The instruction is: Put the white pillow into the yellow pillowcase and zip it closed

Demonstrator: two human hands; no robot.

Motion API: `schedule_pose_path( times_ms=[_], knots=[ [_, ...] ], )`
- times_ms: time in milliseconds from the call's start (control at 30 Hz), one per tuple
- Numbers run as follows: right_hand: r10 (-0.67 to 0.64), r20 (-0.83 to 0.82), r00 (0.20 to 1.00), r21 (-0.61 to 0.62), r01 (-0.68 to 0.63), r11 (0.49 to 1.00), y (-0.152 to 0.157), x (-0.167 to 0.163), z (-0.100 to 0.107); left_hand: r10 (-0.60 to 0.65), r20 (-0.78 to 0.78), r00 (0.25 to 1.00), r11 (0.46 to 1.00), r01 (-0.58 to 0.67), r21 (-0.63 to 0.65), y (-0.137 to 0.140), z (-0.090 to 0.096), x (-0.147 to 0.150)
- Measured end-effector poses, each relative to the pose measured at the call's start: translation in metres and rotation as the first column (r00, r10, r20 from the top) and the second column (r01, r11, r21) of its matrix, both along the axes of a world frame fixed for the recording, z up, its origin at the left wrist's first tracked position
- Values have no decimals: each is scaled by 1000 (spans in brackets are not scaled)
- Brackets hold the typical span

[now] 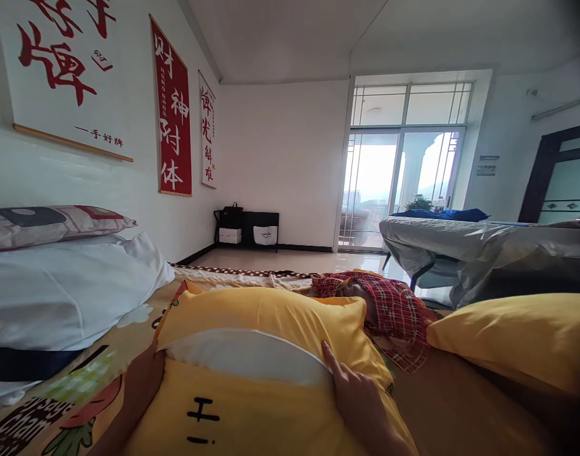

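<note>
Both the left hand [146, 372] and the right hand [359, 391] were on one yellow pillow [261, 418] in the head view. Pillow lay at the near edge of the printed sheet [78, 399], around the middle. Its cover gaped in a wide curved slit, white filling [242, 354] showing, black marks below.

Left hand was against the pillow's left side, by the slit's left end; fingers mostly hidden, so could not tell how far closed or whether it had a firm hold. Right hand was at the slit's right end, index finger straight, other fingers partly curled; could not tell whether it pinched the cover.

Left side of sheet: patterned pillow [57, 227] on top of a white pillow [47, 291]. Toward the far edge, right of middle: crumpled red plaid cloth [404, 310], just beyond the yellow pillow's far right corner. Right side: second yellow pillow [518, 342].

Past the sheet's far edge, a plastic-covered table [423, 231] stood on the right, blue cloth [446, 216] at its far edge. Black bag [231, 217] and white bag [265, 235] were by the back wall.
</note>
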State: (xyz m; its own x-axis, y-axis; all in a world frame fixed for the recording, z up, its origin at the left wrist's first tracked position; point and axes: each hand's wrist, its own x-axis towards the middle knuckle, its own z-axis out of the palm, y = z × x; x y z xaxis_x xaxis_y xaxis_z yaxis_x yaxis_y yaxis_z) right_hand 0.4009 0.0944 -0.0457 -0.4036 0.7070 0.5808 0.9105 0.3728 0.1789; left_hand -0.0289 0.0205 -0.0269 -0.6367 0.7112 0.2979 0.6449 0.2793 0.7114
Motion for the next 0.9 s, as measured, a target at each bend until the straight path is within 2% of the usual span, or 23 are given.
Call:
schedule_pose_path(
  times_ms=[333,500,767,833,900],
  knots=[
    [-11,0,1000,-44,11,999,-1,-1,1,36,-40,999,999,-37,-27,0,1,1],
    [14,-26,1000,-11,-15,1000,1,1,1,32,-62,998,999,-32,-7,1,3,1],
    [73,-136,988,94,-60,994,9,0,-22,31,-13,999,999,-31,-23,3,-2,-2],
    [77,-191,979,54,-68,996,12,2,-10,-3,12,1000,1000,3,-22,3,10,-3],
    [64,-318,946,-2,-69,998,13,5,16,-53,44,998,999,53,13,2,33,-1]
  ],
)
